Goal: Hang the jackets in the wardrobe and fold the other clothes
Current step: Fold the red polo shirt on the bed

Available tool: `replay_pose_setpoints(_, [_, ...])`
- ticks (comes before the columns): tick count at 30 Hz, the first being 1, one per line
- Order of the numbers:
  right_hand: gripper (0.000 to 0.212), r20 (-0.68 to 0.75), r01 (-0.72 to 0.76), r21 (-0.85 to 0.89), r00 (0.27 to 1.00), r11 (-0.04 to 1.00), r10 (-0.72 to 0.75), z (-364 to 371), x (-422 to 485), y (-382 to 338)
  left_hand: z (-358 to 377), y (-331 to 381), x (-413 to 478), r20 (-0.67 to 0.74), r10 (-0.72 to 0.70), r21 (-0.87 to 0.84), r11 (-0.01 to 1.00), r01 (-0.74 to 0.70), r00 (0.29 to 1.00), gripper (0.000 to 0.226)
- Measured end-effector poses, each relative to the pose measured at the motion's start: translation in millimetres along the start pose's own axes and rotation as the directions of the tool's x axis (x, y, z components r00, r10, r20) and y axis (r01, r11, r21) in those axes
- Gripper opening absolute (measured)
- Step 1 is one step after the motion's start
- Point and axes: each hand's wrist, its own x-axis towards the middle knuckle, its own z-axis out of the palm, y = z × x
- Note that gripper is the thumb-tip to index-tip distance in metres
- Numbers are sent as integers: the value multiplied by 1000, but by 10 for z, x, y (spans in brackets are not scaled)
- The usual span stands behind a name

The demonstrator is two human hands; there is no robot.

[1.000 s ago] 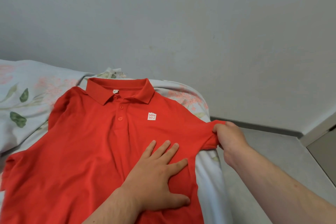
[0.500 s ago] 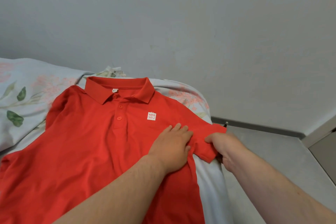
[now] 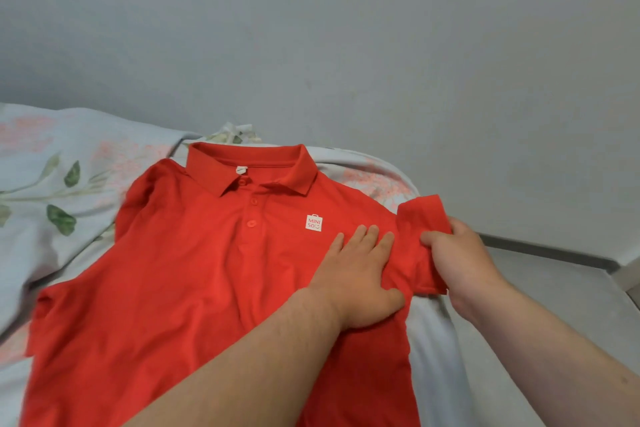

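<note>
Red polo (image 3: 194,270) on floral bedsheet (image 3: 52,156), grey wall (image 3: 346,28)

**Head camera: sole view, wide-angle**

- Mount: worn on the person's head.
- Facing: forward and down across a bed corner, toward a plain grey painted wall (image 3: 381,28) that fills the frame from 10 to 2 o'clock.
- Range: near. Both forearms enter from the lower edge at 5 and 6 o'clock, with the left hand (image 3: 356,274) and right hand (image 3: 464,263) just right of centre.
- Field: a red short-sleeved cloth polo shirt (image 3: 190,270) spans the centre to 7 o'clock. A pale floral cotton bedsheet (image 3: 52,166) lies at 9 o'clock and the grey smooth floor (image 3: 554,305) at 4 o'clock.
- Lens: straight edges bow toward the frame borders.
</note>
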Motion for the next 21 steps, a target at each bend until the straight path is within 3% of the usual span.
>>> replay_pose_setpoints(2, [29,49,101,-75,994,992,-98,100,-124,-167,-95,-175,-368,-187,-68,-186,982,33,980,74])
replay_pose_setpoints(4, [17,169,207,-223,971,953,-171,302,-253,-292,-241,-453,-811,-380,-182,-258,962,84,907,62])
replay_pose_setpoints(7, [9,413,297,-485,907,822,-84,698,-437,-320,-508,-1103,-1462,-610,-426,-263,904,336,668,48])
replay_pose_setpoints(9, [11,467,404,-681,882,611,-63,906,-591,-290,-708,-1563,-1852,-619,-617,-268,747,609,485,43])
replay_pose_setpoints(11, [30,430,511,-754,859,413,-278,1115,-806,-287,-908,-1913,-2140,-523,-784,-292,533,794,334,39])
replay_pose_setpoints(12, [37,439,580,-707,809,404,-391,1257,-947,-300,-996,-2025,-2217,-437,-844,-328,472,818,312,37])
replay_pose_setpoints(15, [38,624,774,-436,627,458,-466,1812,-1274,-349,-1146,-2214,-2235,-235,-867,-465,498,733,439,38])
replay_pose_setpoints(17, [36,712,822,-326,539,467,-450,2172,-1403,-301,-1205,-2218,-2165,-150,-813,-386,572,724,562,27])
replay_pose_setpoints(19, [36,723,850,-307,501,429,-475,2395,-1502,-186,-1229,-2206,-2070,-59,-737,-207,669,714,673,23])
replay_pose_setpoints(21, [39,691,864,-335,497,376,-526,2478,-1590,-39,-1229,-2196,-1972,38,-667,-234,718,655,744,28])
